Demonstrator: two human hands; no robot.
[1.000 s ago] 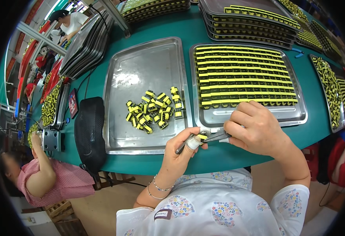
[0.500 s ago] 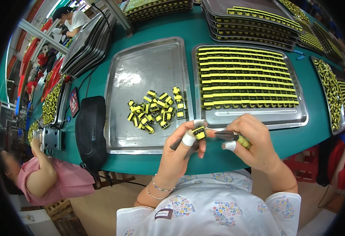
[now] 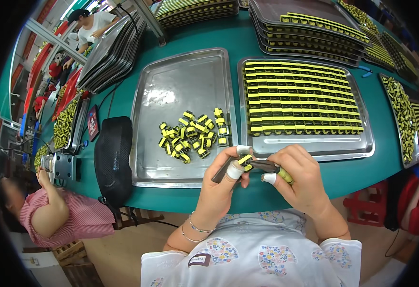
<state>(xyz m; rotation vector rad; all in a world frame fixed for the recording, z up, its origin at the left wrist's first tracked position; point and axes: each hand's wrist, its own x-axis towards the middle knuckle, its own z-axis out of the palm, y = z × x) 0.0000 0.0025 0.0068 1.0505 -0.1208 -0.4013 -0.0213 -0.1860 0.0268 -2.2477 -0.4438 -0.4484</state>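
My left hand (image 3: 217, 190), with white tape on its thumb and a fingertip, pinches a small yellow-and-black transformer (image 3: 246, 162). A dark flat bar-like piece (image 3: 222, 172) also lies in that hand, its kind partly hidden. Pliers (image 3: 266, 166) with dark jaws and a yellow-green grip are in the closed fingers of my right hand (image 3: 302, 178), whose thumb is taped. Their tips touch or overlap the transformer; I cannot tell which. Beyond my left hand, a loose pile of similar transformers (image 3: 190, 134) lies on a metal tray (image 3: 164, 174).
At the right, a second tray (image 3: 310, 149) holds transformers in tight rows (image 3: 302, 98). Stacked loaded trays (image 3: 310, 48) stand behind it. A black case (image 3: 113, 160) lies left of the first tray, near more stacked trays (image 3: 109, 57). A person in pink (image 3: 66, 215) sits at the left.
The plier jaws have moved left onto the transformer, and my right hand has come closer to my left. The transformer has been tilted between my left fingers. The whole view has shifted slightly.
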